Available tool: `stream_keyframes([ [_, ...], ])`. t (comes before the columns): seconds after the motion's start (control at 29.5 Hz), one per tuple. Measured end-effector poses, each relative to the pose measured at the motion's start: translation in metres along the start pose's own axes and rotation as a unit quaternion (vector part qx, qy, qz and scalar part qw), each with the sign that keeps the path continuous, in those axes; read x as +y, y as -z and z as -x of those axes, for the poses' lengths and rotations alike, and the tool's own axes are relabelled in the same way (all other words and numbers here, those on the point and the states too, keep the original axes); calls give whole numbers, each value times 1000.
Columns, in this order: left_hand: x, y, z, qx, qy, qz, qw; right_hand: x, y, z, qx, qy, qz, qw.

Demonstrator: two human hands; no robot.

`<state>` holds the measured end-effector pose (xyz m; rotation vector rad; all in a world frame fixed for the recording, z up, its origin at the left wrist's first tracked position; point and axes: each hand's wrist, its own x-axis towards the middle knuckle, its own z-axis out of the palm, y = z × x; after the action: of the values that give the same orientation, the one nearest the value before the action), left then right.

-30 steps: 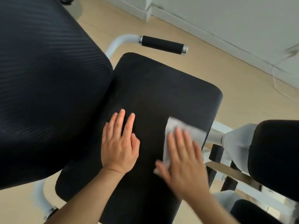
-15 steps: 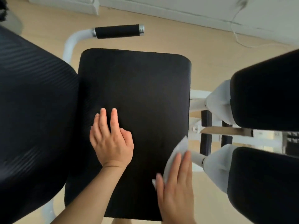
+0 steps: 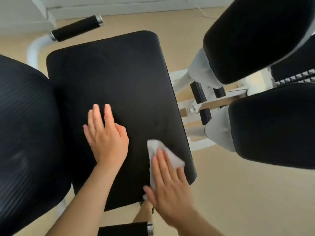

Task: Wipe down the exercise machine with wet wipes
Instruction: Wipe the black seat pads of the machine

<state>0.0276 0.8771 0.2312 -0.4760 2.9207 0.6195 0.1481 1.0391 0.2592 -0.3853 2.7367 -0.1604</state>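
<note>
At far left: ribbed black back pad, its edge meeting the seat pad. Upper left: black handle grip on a white tube, just beyond the seat pad's far corner. Left hand lies flat on the seat pad, fingers straight and held close, holding nothing. To its right: white wet wipe spread on the seat pad near its right near corner. Right hand presses the wet wipe down with flat, extended fingers; the wipe shows past the fingertips. Far right: two black leg pads on white brackets, apart from the seat pad.
</note>
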Motion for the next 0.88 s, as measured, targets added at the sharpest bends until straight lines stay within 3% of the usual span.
stream_keyframes([
  [0.07, 5, 9, 20, -25, -71, 46, 996, 8, -6, 11, -20, 28, -3, 999],
  [0.17, 17, 15, 56, -50, -165, 117, 978, 24, 12, -36, 34, 27, -17, 999],
  [0.24, 23, 11, 65, -61, -181, 155, 969, 31, 28, -66, 24, 49, -72, 996],
  [0.34, 29, 1, 60, -58, -141, 199, 968, 45, 47, -64, 8, 62, -240, 969],
  [0.41, 30, -5, 58, -46, -146, 152, 976, 60, 55, -48, 41, 19, -313, 949],
  [0.54, 30, -13, 64, -13, -158, 84, 984, 81, 53, -37, 46, -82, -315, 944],
  [0.71, 18, -12, 90, 42, -46, 73, 995, 70, 44, -18, 59, -196, -426, 881],
  [0.88, -8, -3, 129, 54, 24, -35, 998, 71, 30, 4, 51, -230, -461, 855],
])
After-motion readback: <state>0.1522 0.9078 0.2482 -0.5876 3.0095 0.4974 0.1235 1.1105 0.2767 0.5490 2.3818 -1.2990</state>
